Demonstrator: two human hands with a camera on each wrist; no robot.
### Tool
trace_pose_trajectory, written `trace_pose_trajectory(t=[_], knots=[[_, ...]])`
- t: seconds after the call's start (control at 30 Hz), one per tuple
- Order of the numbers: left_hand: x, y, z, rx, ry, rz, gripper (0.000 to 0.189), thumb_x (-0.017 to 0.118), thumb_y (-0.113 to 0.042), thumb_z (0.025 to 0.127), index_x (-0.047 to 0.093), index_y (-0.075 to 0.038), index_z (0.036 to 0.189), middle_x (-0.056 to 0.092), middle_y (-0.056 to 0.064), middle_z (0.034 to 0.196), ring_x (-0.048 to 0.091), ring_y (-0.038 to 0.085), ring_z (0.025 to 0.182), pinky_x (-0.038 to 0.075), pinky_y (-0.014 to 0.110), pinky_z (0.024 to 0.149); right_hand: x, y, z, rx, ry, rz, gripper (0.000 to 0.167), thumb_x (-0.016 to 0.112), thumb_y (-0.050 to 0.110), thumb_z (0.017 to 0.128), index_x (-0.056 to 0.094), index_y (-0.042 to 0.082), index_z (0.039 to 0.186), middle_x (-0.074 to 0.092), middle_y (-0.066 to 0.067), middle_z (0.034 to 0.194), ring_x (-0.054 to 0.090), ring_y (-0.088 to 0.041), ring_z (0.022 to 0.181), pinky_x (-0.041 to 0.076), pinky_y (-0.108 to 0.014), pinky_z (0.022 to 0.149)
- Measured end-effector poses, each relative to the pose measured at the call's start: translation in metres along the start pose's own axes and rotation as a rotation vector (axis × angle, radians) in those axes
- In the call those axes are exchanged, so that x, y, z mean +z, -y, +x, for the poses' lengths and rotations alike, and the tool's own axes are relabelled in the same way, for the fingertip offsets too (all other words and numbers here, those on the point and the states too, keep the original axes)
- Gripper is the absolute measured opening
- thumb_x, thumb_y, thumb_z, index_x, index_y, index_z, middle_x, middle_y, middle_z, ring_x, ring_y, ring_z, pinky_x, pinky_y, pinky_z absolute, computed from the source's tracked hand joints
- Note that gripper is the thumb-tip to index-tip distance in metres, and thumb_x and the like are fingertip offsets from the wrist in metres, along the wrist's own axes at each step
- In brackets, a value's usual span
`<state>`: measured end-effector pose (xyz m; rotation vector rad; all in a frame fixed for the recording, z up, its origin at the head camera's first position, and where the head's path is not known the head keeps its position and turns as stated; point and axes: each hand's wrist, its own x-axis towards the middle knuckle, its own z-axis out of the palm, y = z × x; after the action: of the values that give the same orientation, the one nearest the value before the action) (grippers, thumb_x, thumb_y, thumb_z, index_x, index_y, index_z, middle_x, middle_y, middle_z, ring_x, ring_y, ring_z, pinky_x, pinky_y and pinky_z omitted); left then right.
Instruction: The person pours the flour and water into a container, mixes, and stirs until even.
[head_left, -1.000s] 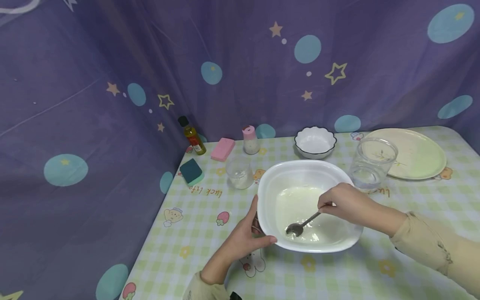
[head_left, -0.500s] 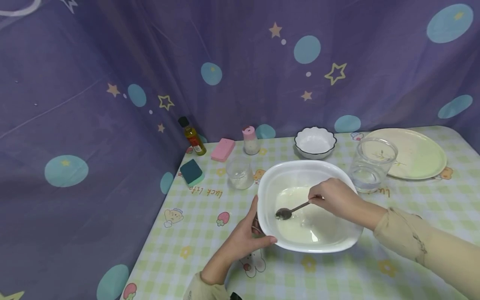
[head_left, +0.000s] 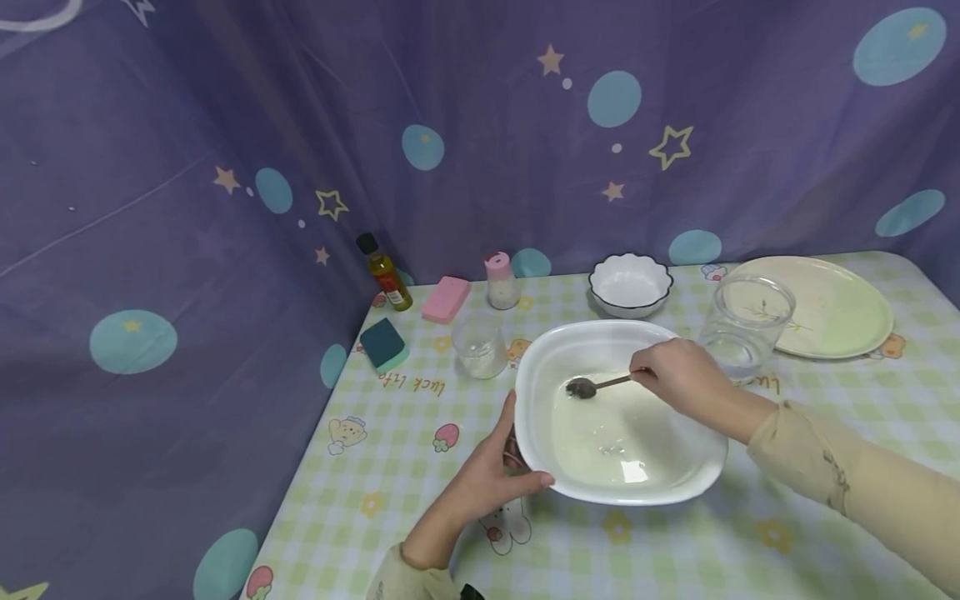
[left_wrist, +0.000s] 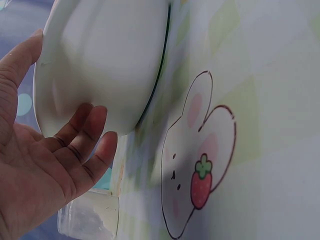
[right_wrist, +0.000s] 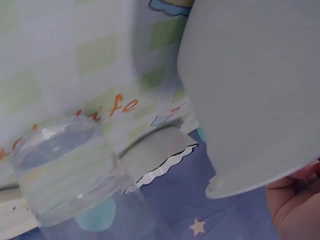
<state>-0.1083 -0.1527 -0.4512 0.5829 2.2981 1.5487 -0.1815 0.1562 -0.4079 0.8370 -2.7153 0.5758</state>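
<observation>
A large white basin (head_left: 534, 392) with pale, milky liquid (head_left: 607, 433) in it stands on the table. My left hand (head_left: 480, 479) holds its left rim; in the left wrist view the thumb lies at the rim and the fingers (left_wrist: 95, 125) touch the outer wall. Over the basin's right side, my right hand (head_left: 678, 375) pinches the handle of a metal spoon (head_left: 613, 381). The spoon's bowl is at the liquid, toward the far left of the basin, with a dark look. In the right wrist view, the basin wall (right_wrist: 250, 90) hides the spoon and part of the right hand (right_wrist: 297, 205).
Behind the basin stand a scalloped white bowl (head_left: 632, 287), a clear jar of water (head_left: 742, 329) and an oval plate (head_left: 840, 308). To the left are a clear cup (head_left: 480, 346), pink-topped shaker (head_left: 501, 282), pink sponge (head_left: 446, 300), green sponge (head_left: 383, 343) and oil bottle (head_left: 386, 275).
The spoon has swept through the liquid from the near left, along the left side, to the far left. My right hand moved left, then slightly back right; the left hand stays on the rim.
</observation>
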Motion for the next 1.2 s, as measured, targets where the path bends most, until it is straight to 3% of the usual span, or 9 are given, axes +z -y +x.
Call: trace_pose_trajectory(t=[0.23, 0.3, 0.53, 0.7, 0.97, 1.2], knots=[[-0.001, 0.0, 0.0, 0.001, 0.001, -0.004, 0.112, 0.078, -0.028, 0.085, -0.008, -0.029, 0.157, 0.062, 0.003, 0.1, 0.061, 0.02, 0.089, 0.054, 0.034, 0.08, -0.009, -0.007, -0.003, -0.02, 0.007, -0.122, 0.019, 0.073, 0.005, 0.082, 0.064, 0.016, 0.07, 0.059, 0.004, 0.064, 0.059, -0.024, 0.058, 0.047, -0.041, 0.053], [-0.001, 0.0, 0.0, 0.004, 0.0, -0.004, 0.112, 0.078, -0.028, 0.085, -0.008, -0.032, 0.156, 0.062, 0.002, 0.1, 0.061, 0.018, 0.089, 0.054, 0.034, 0.08, -0.014, -0.009, -0.005, -0.034, 0.016, -0.145, 0.021, 0.073, 0.005, 0.082, 0.062, 0.016, 0.068, 0.057, 0.003, 0.063, 0.056, -0.023, 0.057, 0.045, -0.04, 0.051], [-0.001, -0.006, 0.0, 0.003, 0.0, 0.0, 0.112, 0.078, -0.026, 0.085, -0.007, -0.026, 0.157, 0.062, 0.005, 0.101, 0.06, 0.019, 0.09, 0.054, 0.036, 0.082, -0.034, -0.018, -0.014, -0.037, 0.064, -0.202, 0.031, 0.072, 0.003, 0.081, 0.054, 0.02, 0.062, 0.047, 0.005, 0.058, 0.045, -0.018, 0.052, 0.04, -0.038, 0.047], [-0.002, 0.0, 0.001, 0.013, -0.002, -0.006, 0.112, 0.079, -0.027, 0.084, -0.007, -0.03, 0.156, 0.062, 0.006, 0.102, 0.06, 0.017, 0.09, 0.054, 0.035, 0.081, -0.046, -0.02, -0.02, -0.033, 0.094, -0.208, 0.036, 0.071, -0.001, 0.079, 0.05, 0.02, 0.058, 0.041, 0.008, 0.055, 0.038, -0.014, 0.053, 0.038, -0.035, 0.048], [-0.001, 0.0, 0.0, 0.011, -0.004, -0.007, 0.112, 0.079, -0.028, 0.084, -0.007, -0.034, 0.155, 0.062, 0.006, 0.102, 0.06, 0.017, 0.091, 0.054, 0.036, 0.082, -0.059, -0.023, -0.029, -0.056, 0.139, -0.144, 0.05, 0.07, -0.003, 0.08, 0.034, 0.022, 0.057, 0.025, 0.011, 0.06, 0.027, -0.008, 0.057, 0.025, -0.026, 0.053], [-0.001, 0.002, 0.001, 0.008, -0.005, -0.01, 0.111, 0.079, -0.026, 0.084, -0.007, -0.036, 0.154, 0.063, 0.006, 0.101, 0.06, 0.019, 0.09, 0.053, 0.036, 0.082, -0.065, -0.025, -0.033, -0.052, 0.225, -0.085, 0.033, 0.08, 0.004, 0.075, 0.059, 0.026, 0.061, 0.047, 0.018, 0.062, 0.039, -0.004, 0.057, 0.036, -0.026, 0.053]])
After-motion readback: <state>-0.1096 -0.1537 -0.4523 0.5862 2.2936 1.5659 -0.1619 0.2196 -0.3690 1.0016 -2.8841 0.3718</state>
